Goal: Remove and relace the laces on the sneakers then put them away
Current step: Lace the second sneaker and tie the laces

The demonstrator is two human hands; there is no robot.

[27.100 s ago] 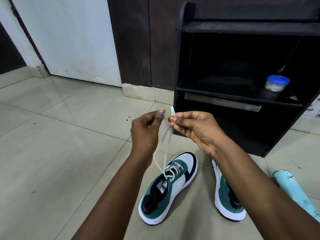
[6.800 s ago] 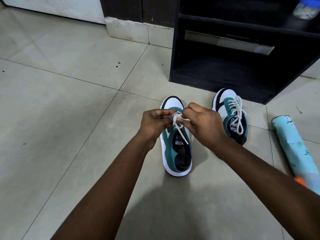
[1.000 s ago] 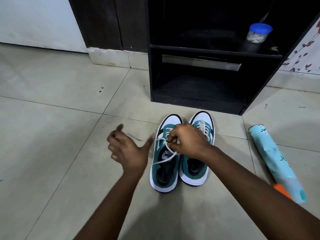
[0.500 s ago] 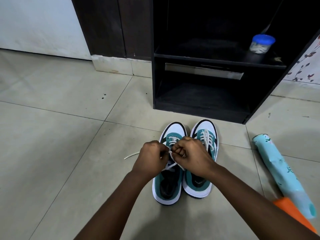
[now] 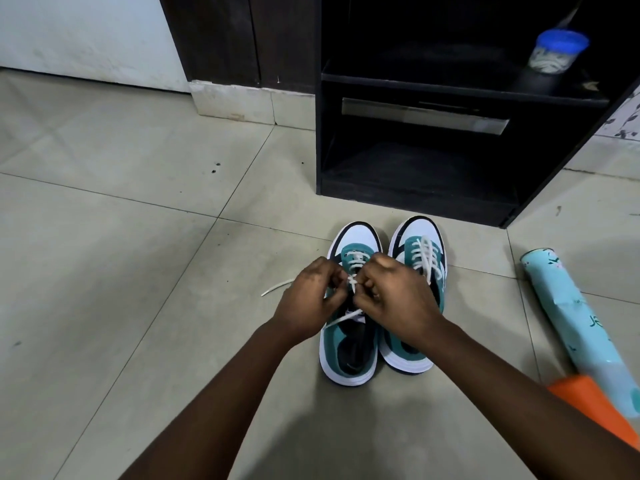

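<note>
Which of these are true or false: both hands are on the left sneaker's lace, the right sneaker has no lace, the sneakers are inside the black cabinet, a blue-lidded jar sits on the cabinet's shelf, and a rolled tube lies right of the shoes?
1. Both hands work the lace of the left sneaker. True: the left hand and right hand pinch the white lace.
2. The right sneaker has no lace. False: it is laced.
3. The sneakers are inside the black cabinet. False: they stand on the floor before it.
4. A blue-lidded jar sits on the cabinet's shelf. True.
5. A rolled tube lies right of the shoes. True.
</note>
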